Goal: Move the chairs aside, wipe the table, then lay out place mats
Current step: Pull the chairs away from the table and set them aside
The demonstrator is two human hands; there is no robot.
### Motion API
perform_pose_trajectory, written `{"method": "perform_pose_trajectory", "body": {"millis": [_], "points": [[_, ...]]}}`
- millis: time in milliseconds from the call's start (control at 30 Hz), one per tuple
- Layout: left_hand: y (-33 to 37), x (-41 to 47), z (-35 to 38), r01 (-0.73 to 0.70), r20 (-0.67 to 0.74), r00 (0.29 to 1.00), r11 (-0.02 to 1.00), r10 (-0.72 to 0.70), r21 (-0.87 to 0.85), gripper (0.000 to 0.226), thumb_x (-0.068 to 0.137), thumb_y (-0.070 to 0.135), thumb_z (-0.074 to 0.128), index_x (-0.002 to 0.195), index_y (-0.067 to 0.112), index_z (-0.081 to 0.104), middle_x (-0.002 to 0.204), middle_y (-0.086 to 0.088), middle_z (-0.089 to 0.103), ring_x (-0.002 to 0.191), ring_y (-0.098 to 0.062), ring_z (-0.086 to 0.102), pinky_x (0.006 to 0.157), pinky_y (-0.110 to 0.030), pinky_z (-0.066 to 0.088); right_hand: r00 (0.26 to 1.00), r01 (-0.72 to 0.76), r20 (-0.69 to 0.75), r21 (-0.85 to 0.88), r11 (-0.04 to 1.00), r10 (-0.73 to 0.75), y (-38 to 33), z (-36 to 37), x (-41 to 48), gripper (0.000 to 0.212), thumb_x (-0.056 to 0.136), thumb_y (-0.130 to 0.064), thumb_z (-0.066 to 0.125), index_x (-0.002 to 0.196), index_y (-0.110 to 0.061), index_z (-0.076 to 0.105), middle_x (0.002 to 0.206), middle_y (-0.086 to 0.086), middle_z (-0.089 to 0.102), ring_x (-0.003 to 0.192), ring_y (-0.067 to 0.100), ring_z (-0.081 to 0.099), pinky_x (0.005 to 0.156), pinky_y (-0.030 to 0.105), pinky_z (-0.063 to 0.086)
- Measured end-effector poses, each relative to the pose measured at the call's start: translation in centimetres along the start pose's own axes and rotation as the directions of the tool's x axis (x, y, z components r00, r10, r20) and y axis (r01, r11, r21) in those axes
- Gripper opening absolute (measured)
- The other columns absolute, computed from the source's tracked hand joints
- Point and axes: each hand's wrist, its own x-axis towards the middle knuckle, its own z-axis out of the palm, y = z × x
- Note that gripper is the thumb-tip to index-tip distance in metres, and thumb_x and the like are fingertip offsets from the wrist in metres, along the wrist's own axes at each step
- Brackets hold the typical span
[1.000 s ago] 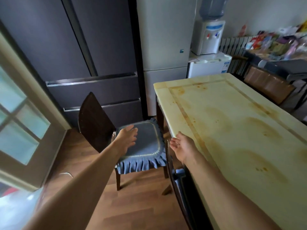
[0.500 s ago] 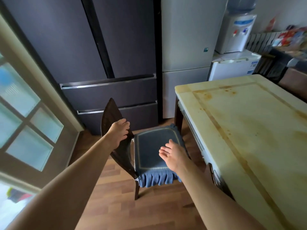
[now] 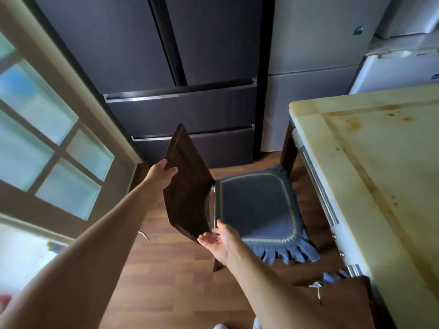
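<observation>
While we shift the chair (image 3: 188,193), left hand (image 3: 163,171): grips its top edge.
Right hand (image 3: 219,242): open beside the seat (image 3: 256,205) corner; we should grasp there, lifting evenly.

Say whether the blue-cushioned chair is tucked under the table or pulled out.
Pulled out: its whole blue cushion shows clear of the table, and the left hand grips its backrest.

Seemingly a home kitchen; dark fridge (image 3: 133,43) beside pale fridge (image 3: 316,43); stained dining table (image 3: 384,162); cushioned chair (image 3: 256,205).
</observation>
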Motion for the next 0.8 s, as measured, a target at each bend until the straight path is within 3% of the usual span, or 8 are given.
{"method": "perform_pose_trajectory", "body": {"millis": [133,233,367,433,467,533,667,800], "points": [[-0.5,2.5,-0.5,0.017,-0.022,1.0,1.0,-0.017,0.009,0.025,0.092,0.008,0.055,0.116,0.001,0.051,0.083,-0.004,0.057,0.081,-0.024,0.062,0.065,-0.028,0.05,0.995,-0.097,-0.023,0.016,0.995,0.097,1.3,2.1,1.6,0.054,0.101,-0.02,0.038,0.145,0.006,0.021,0.139,0.029,0.036,0.126,0.041,0.042,0.11,0.053,0.031],[-1.2,4.7,-0.7,0.049,0.045,0.998,0.999,-0.049,0.008,0.024,0.09,0.006,0.059,0.112,0.002,0.052,0.102,-0.015,0.062,0.099,-0.033,0.063,0.086,-0.043,0.055,0.989,-0.136,-0.051,0.033,0.99,0.137,2.3,3.6,2.7,0.051,0.103,-0.019,0.033,0.148,0.0,0.018,0.15,0.027,0.024,0.138,0.041,0.029,0.112,0.055,0.026],[-2.2,7.4,-0.9,0.062,0.098,0.993,0.997,-0.058,-0.04,0.028,0.088,-0.001,0.059,0.114,0.005,0.053,0.116,-0.02,0.062,0.099,-0.032,0.062,0.092,-0.046,0.052,0.988,-0.145,-0.038,0.117,0.983,0.15,3.5,5.2,4.7,0.039,0.103,-0.017,0.031,0.138,0.0,0.038,0.124,0.027,0.054,0.111,0.04,0.056,0.106,0.057,0.032],[-2.2,8.2,-1.0,0.062,0.107,0.993,0.996,-0.055,-0.066,0.038,0.089,-0.004,0.056,0.124,0.009,0.051,0.116,-0.014,0.061,0.097,-0.026,0.059,0.082,-0.038,0.053,0.988,-0.141,-0.023,0.216,0.966,0.15,3.9,5.9,5.7,0.034,0.102,-0.013,0.034,0.128,0.006,0.045,0.101,0.024,0.057,0.084,0.037,0.057,0.086,0.055,0.051],[-2.2,8.6,-1.0,0.082,0.138,0.988,0.991,-0.067,-0.107,0.044,0.089,-0.007,0.053,0.127,0.014,0.05,0.116,-0.011,0.06,0.099,-0.025,0.058,0.078,-0.037,0.052,0.989,-0.138,-0.022,0.253,0.958,0.148,4.1,6.3,6.4,0.032,0.101,-0.01,0.036,0.126,0.006,0.046,0.095,0.023,0.056,0.076,0.035,0.054,0.063,0.052,0.057],[-2.6,9.2,-1.0,0.147,0.227,0.968,0.973,-0.104,-0.179,0.057,0.088,-0.012,0.049,0.129,0.027,0.046,0.115,-0.006,0.057,0.103,-0.027,0.055,0.076,-0.041,0.052,0.988,-0.136,-0.028,0.326,0.936,0.153,4.6,6.8,7.3,0.027,0.099,-0.002,0.039,0.123,0.003,0.049,0.088,0.02,0.055,0.068,0.034,0.053,0.033,0.048,0.049],[-3.2,10.3,-0.7,0.163,0.244,0.962,0.974,-0.122,-0.156,0.068,0.083,-0.017,0.05,0.131,0.031,0.046,0.116,-0.01,0.056,0.105,-0.033,0.055,0.086,-0.052,0.051,0.988,-0.115,-0.054,0.394,0.912,0.148,4.8,6.9,8.3,0.037,0.095,0.006,0.043,0.132,0.005,0.046,0.085,0.022,0.056,0.05,0.034,0.061,0.029,0.035,0.045],[-3.4,10.1,-0.4,0.114,0.197,0.976,0.99,-0.097,-0.078,0.067,0.081,-0.013,0.056,0.132,0.028,0.046,0.108,-0.008,0.058,0.098,-0.03,0.058,0.077,-0.046,0.056,0.983,-0.122,-0.067,0.456,0.881,0.171,5.0,6.3,8.7,0.04,0.093,0.007,0.046,0.133,0.004,0.044,0.087,0.022,0.055,0.068,0.033,0.053,0.03,0.032,0.046]]}}
